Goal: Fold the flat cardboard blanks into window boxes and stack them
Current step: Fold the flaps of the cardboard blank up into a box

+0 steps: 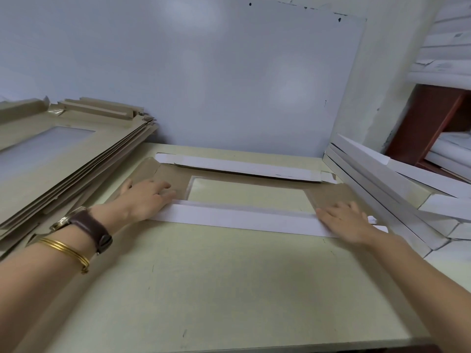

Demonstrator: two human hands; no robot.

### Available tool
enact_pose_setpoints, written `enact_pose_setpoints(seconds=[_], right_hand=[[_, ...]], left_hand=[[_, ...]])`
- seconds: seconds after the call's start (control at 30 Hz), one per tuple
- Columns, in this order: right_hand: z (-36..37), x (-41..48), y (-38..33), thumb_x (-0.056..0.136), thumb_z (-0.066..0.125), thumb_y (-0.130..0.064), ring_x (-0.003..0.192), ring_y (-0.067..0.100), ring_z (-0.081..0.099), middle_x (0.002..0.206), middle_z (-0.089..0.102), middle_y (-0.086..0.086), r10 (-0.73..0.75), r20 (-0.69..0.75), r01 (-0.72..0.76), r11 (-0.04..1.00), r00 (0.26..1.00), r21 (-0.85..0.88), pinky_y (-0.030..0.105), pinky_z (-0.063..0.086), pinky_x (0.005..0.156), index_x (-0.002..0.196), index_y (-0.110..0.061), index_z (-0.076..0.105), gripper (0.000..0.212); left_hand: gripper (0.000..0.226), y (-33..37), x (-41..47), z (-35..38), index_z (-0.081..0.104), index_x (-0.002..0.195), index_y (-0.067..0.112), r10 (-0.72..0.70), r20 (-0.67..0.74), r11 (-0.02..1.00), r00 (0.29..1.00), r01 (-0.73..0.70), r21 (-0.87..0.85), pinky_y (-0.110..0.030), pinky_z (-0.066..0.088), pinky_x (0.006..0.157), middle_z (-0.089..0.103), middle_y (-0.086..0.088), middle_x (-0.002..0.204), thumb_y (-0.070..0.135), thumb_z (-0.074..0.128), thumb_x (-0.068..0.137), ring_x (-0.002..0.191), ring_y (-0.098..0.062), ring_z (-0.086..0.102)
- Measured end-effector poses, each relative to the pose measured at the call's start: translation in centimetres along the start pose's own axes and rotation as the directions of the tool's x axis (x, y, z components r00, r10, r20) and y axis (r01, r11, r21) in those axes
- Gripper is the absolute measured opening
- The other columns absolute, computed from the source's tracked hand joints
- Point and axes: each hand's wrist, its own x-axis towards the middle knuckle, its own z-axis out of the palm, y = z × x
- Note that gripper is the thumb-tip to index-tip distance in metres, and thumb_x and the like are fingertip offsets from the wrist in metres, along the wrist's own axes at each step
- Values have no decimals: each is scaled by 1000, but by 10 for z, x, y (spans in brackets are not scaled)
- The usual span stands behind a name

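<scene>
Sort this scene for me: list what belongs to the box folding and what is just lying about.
Belongs to the job:
the open blank, pressed by the left hand and right hand
the pile of flat blanks at left
the stacked white boxes at right

Just there:
the wristwatch and bangles on the left arm
the red-brown shelf
the white wall board
</scene>
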Motion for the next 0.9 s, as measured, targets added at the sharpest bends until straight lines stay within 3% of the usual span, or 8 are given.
enact_pose_setpoints(seconds=[0.13,0.27,0.33,0.43,0.5,0.67,0.8,0.9], right_hand=[[-3,-4,3,103,23,-41,123,23,31,112,46,-3,-55,84,58,998,995,-34,41,26,109,83,-46,46,30],[-10,-6,4,101,33,-39,131,21,28,136,48,-6,-70,59,68,997,996,44,45,24,111,131,-40,47,33],[-14,-9,4,99,42,-36,133,20,23,137,47,-7,-61,-3,61,994,998,94,44,24,108,138,-38,44,40],[-17,-15,7,97,42,-39,119,20,30,111,56,-8,-79,-66,84,994,995,76,40,28,92,106,-35,62,22],[-15,-19,7,97,40,-45,108,21,34,90,51,-7,-77,-101,82,996,992,46,37,27,84,79,-27,55,30],[4,-30,11,97,35,-51,100,20,34,85,45,-10,-75,-151,72,997,986,-26,35,23,81,70,-28,41,36],[21,-36,8,97,40,-44,112,18,34,99,43,-11,-80,-190,64,994,979,-88,33,19,84,92,-35,48,13],[29,-39,-4,95,40,-24,130,16,26,135,41,-7,-167,-221,140,981,961,-134,33,17,98,133,-32,42,38]], left_hand=[[28,-6,-4,1,62,110,27,59,-60,998,996,-58,11,-35,12,110,51,15,94,45,44,97,114,-6,37],[22,-9,-10,-8,61,89,28,85,-97,996,992,-87,-25,-28,22,86,49,11,90,50,62,86,91,-5,41],[25,-7,-14,-14,57,83,28,105,-69,994,992,-104,17,-31,27,76,54,10,88,50,67,81,87,-10,47],[27,-6,-21,-20,51,79,28,113,16,991,993,-114,74,-32,33,73,59,9,85,48,69,79,85,-15,53],[26,-5,-25,-22,49,79,28,122,76,988,990,-129,85,-33,40,75,60,6,86,48,65,83,86,-19,54],[37,0,-32,-14,44,74,20,80,115,983,990,-97,154,-34,38,74,54,1,80,49,40,97,85,-25,51],[22,3,-34,-2,47,102,27,81,88,969,993,-99,228,-37,35,91,52,3,108,47,45,94,108,-24,48],[52,10,-34,10,30,140,28,197,79,924,977,-212,319,-38,25,106,31,1,142,32,47,91,133,-21,28]])
